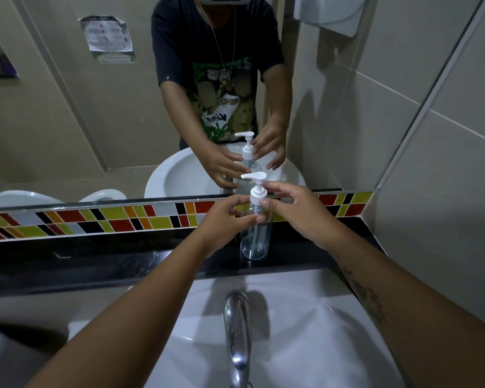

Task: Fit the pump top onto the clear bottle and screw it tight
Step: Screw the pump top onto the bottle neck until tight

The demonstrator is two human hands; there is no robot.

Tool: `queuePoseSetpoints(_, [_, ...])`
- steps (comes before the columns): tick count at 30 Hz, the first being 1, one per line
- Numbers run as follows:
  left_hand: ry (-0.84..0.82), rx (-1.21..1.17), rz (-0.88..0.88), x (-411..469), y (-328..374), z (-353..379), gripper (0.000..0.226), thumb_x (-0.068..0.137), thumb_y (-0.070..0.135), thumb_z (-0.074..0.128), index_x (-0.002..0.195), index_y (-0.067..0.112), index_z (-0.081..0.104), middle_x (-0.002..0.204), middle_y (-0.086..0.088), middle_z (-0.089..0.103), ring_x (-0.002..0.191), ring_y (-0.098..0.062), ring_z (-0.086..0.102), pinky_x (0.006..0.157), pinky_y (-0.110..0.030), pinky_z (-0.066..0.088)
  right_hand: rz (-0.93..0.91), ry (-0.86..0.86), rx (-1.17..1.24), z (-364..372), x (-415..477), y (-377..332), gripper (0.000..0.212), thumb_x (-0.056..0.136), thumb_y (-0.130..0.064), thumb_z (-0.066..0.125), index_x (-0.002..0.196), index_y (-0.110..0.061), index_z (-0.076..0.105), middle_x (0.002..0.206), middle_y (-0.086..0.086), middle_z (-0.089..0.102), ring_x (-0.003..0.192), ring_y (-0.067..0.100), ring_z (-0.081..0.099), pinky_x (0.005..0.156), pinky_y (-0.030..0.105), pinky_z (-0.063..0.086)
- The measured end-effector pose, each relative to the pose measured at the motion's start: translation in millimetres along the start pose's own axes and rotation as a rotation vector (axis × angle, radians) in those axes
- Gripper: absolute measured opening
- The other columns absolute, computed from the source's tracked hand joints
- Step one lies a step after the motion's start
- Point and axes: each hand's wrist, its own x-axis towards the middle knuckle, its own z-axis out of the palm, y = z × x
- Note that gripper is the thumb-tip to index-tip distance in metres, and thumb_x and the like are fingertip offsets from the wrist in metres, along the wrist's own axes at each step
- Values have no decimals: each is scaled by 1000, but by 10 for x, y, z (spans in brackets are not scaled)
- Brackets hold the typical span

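Centre frame: left hand grips clear bottle; right hand pinches pump top. Risk: crooked collar could cross-thread. Bottle may tip off counter.

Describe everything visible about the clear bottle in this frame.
The clear bottle is see-through plastic, round, and looks empty. It stands upright on the black ledge behind the sink, below the mirror. The white pump top sits on its neck, nozzle pointing left, its dip tube reaching down inside. The left hand holds the bottle's shoulder; the right hand pinches the pump collar. Whether it is fully screwed down cannot be told.
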Motion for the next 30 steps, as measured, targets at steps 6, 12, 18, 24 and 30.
queuePoseSetpoints(6, [43, -29, 11, -12, -44, 23, 39, 83, 30, 81, 120, 37, 70, 107, 26, 72, 98, 1, 67, 68, -10, 53, -8, 37, -22, 61, 25, -46, 38, 87, -23, 69, 124, -24, 63, 112, -8, 68, 105, 5, 60, 85, 21, 46])
queuePoseSetpoints(12, [54, -37, 5, -2, -69, 29, 38, 82, 30, 82, 118, 37, 71, 106, 25, 72, 97, 1, 67, 67, -11, 54, -39, 130, -75, 103, -4, -30, 25, 84, -23, 73, 108, -21, 67, 102, -11, 68, 98, 3, 60, 86, 29, 49])
queuePoseSetpoints(18, [62, 16, 17, 12, -70, 20, 37, 79, 37, 83, 114, 39, 70, 110, 22, 71, 102, -1, 65, 69, -16, 56, -48, 78, -58, 100, 22, -45, 26, 85, -23, 71, 110, -27, 63, 101, -15, 66, 97, -5, 58, 76, 13, 45])
queuePoseSetpoints(24, [-38, 27, -67, 14, -103, -92, 77, 70, 38, 90, 138, 38, 55, 142, 9, 59, 131, -18, 52, 103, -46, 49, -41, -6, -67, 79, 59, -48, 30, 88, -25, 68, 117, -27, 63, 109, -10, 68, 101, 2, 60, 81, 20, 45])
queuePoseSetpoints(30, [-53, 60, -83, -37, -153, -52, 68, 77, 24, 87, 133, 44, 56, 130, 19, 60, 120, -7, 54, 85, -26, 53, -20, -5, -58, 59, 70, -32, 28, 86, -25, 70, 112, -32, 64, 105, -13, 68, 98, -2, 60, 79, 19, 45])
